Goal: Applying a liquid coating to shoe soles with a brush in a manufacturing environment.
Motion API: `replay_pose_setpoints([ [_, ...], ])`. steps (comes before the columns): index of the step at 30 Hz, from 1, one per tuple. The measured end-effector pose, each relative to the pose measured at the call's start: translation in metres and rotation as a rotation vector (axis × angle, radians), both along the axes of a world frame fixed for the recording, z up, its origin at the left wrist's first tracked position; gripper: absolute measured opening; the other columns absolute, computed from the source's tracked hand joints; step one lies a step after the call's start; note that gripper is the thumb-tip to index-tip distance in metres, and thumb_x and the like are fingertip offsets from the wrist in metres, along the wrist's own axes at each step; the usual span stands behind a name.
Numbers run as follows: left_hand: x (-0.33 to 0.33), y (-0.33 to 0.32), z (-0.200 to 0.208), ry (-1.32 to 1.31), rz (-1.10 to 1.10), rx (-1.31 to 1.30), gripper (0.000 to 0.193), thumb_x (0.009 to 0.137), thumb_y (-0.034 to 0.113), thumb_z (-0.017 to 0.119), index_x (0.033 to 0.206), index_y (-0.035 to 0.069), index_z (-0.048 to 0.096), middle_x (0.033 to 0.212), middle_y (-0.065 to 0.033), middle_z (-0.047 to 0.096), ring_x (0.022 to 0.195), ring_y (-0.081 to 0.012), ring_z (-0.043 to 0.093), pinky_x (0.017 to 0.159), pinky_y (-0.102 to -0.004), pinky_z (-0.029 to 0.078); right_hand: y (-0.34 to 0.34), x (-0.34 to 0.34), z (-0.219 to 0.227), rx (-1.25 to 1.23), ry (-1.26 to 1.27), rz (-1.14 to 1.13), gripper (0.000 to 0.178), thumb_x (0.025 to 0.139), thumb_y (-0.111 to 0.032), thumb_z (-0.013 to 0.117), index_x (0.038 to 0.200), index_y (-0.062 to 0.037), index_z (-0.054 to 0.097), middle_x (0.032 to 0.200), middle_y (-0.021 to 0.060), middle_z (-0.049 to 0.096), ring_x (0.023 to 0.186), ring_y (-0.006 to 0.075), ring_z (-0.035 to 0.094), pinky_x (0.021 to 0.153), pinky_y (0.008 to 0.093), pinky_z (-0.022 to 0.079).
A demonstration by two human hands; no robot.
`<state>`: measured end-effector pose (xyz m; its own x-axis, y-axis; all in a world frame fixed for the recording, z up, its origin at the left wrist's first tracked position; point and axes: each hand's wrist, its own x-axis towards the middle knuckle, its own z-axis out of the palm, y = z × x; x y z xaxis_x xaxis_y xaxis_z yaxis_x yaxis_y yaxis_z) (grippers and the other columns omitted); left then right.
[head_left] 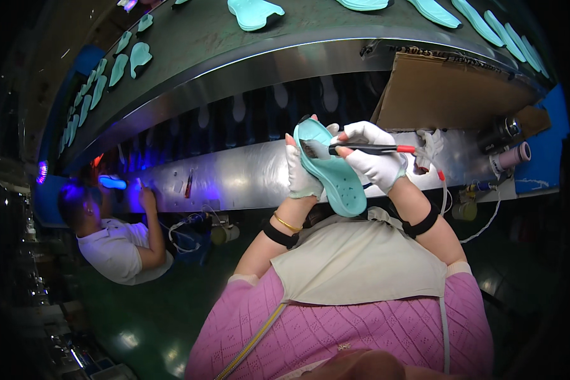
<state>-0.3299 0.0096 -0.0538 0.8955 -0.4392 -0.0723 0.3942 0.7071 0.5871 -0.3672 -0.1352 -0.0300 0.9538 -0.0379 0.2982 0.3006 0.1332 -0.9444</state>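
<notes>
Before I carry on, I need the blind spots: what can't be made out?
Head view throughout:
Underside of the held turquoise rubbery sole: turned away from the camera.
White-gloved left hand: partly hidden behind that sole.
Black, red-ended slim tool: tip blurred, contact unclear.
Broad turquoise piece, top centre: cut off by the picture's edge.

My left forearm (259, 249) angles in toward 1 o'clock, right forearm (434, 235) toward 11. Left hand (303, 180) cupped, thumb toward 11. Right hand (380, 166) in a thumb-and-index pinch, aimed toward 10. Both white-gloved, some fingertips (342, 137) bare.
</notes>
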Motion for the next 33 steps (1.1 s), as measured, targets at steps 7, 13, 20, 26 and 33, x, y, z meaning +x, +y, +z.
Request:
replay_pose_setpoints([
  [7,0.015,0.013,-0.009,0.064,-0.106,-0.064,0.075,0.086,0.066,0.03,0.13,0.006,0.041,0.121,-0.0218,0.051,0.111,-0.034,0.051,0.099,-0.0453,0.038,0.016,-0.007,-0.002,-0.313,-0.234,-0.047,0.013,0.074,-0.002,0.068,0.085,-0.0047,0.062,0.082,0.0067,0.06,0.077,0.0175,0.06,0.069,0.0258,0.047],
  [13,0.011,0.02,-0.006,0.149,-0.289,-0.186,0.079,0.083,0.067,0.034,0.125,0.001,0.044,0.115,-0.02,0.054,0.107,-0.0349,0.053,0.091,-0.0462,0.045,-0.004,-0.017,-0.021,-0.299,-0.194,-0.036,0.013,0.075,0.0,0.068,0.085,-0.0035,0.06,0.086,0.0053,0.062,0.08,0.0149,0.059,0.073,0.0261,0.047],
  [20,-0.018,0.022,-0.024,0.116,-0.239,-0.033,0.089,0.078,0.076,0.03,0.128,0.003,0.042,0.121,-0.0178,0.051,0.112,-0.0324,0.051,0.097,-0.0458,0.041,-0.011,-0.04,-0.035,0.01,0.191,0.194,0.011,0.079,-0.002,0.065,0.089,-0.0026,0.059,0.094,0.0065,0.064,0.085,0.0122,0.06,0.078,0.0269,0.049],
  [26,-0.043,0.018,-0.051,0.031,-0.301,0.103,0.086,0.078,0.075,0.03,0.131,0.007,0.038,0.119,-0.0124,0.054,0.107,-0.0236,0.055,0.092,-0.0375,0.046,-0.015,-0.05,-0.034,-0.04,0.213,0.091,0.013,0.078,-0.002,0.068,0.088,-0.0021,0.058,0.094,0.0081,0.064,0.084,0.0121,0.06,0.077,0.0276,0.051],
  [33,-0.018,-0.002,-0.039,0.013,-0.097,-0.11,0.096,0.068,0.081,0.037,0.122,0.002,0.047,0.114,-0.0127,0.056,0.101,-0.0254,0.057,0.089,-0.0399,0.048,-0.008,-0.042,-0.03,0.067,0.086,0.05,0.015,0.078,-0.003,0.07,0.086,-0.0034,0.058,0.092,0.0061,0.064,0.084,0.0101,0.059,0.078,0.0245,0.048],
])
